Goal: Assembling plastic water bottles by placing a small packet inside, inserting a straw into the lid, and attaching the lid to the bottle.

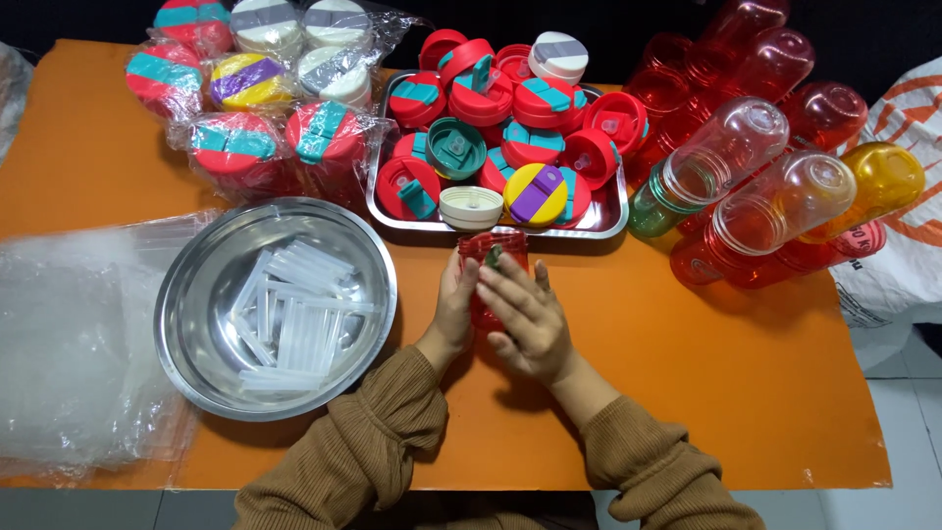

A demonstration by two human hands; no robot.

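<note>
Head view shows a small red translucent bottle held between both hands over the orange table, just short of the steel tray's near edge. Left hand cups the bottle's side with fingers curled around it; right hand lies over its front, fingers pressed together and draped across the plastic, a green bit just showing at the mouth between the fingertips.

My judgement: the bottle is smooth, hard plastic and most of it is hidden under the fingers, so a loose hold could let it roll on the table. It also sits very near the cream lid at the tray's near rim — a nudge forward could knock that off the pile.

Outward: the rectangular steel tray holds heaped round lids, red with teal flaps, one yellow and purple. Toward the left edge sits a shiny round steel bowl of clear, stiff plastic straws, with crinkly clear bags beside it. At the far left corner stand bagged, capped bottles. Along the right edge lie stacked glossy bottles, red, clear-orange and one yellow, mouths toward the tray.
</note>
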